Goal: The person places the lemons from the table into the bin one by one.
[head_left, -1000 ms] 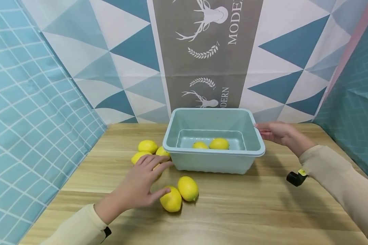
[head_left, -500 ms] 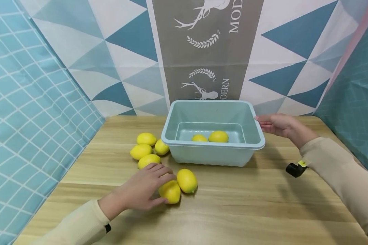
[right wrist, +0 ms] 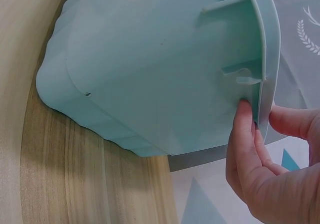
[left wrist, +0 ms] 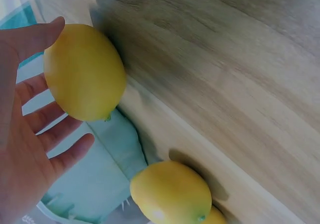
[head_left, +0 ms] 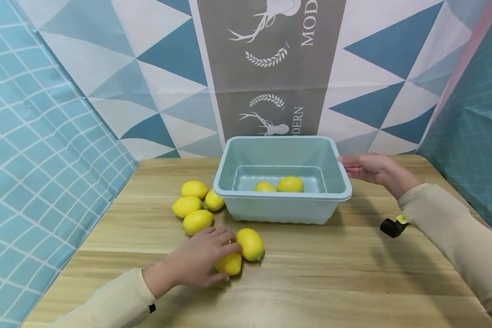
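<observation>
My left hand [head_left: 202, 259] is at the nearest lemon [head_left: 230, 264], covering part of it in the head view. In the left wrist view, the thumb and fingers curve about this lemon [left wrist: 85, 72]. Another lemon [head_left: 250, 244] lies against its right side. With thumb and bent fingers, my right hand [head_left: 371, 168] pinches the right rim of a pale blue-green plastic bin [head_left: 283, 208]. The right wrist view shows the thumb over the rim [right wrist: 270, 49] and the fingers underneath. Inside the bin are two lemons [head_left: 290, 184].
Several lemons [head_left: 198, 222] are grouped on the wooden table [head_left: 332, 278] left of the bin. A patterned cloth backdrop [head_left: 176, 82] rises behind the bin, with a blue tile-print sheet [head_left: 37, 159] on the left and a teal sheet [head_left: 471, 127] on the right.
My left hand has come down and to the right from above the grouped lemons, and its fingers have drawn in round the nearest lemon. The right hand stays at the bin's rim.
</observation>
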{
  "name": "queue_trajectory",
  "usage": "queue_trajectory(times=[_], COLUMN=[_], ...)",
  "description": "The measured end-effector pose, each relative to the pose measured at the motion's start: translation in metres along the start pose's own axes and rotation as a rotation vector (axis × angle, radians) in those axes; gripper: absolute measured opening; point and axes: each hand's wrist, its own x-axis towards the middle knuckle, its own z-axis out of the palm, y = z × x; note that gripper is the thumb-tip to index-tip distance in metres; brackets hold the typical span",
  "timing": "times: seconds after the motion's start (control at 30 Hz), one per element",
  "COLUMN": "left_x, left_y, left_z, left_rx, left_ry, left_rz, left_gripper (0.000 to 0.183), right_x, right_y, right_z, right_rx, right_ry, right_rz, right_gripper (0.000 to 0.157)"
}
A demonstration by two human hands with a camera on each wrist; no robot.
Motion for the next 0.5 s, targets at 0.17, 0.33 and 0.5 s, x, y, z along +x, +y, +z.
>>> queue_trajectory(times=[0.17,0.33,0.5], left_x=[0.0033,0.0053,0.0063], left_y=[0.0050,0.0065,0.0080], left_z=[0.0033,0.0059,0.0071], left_rx=[-0.001,-0.017,0.000], left_ry=[-0.030,-0.060,-0.060], left_rz=[0.013,0.011,0.001], left_gripper=[0.054,0.055,0.053], right_x=[-0.0006,-0.0011,-0.0012], right_y=[-0.0003,0.0000,-0.0006], right_z=[0.0013,0.0010,0.0000], right_rx=[0.000,0.005,0.000], right_ry=[0.001,-0.007,-0.003], right_rz=[-0.001,-0.004,0.000], right_gripper=[0.010,0.014,0.014])
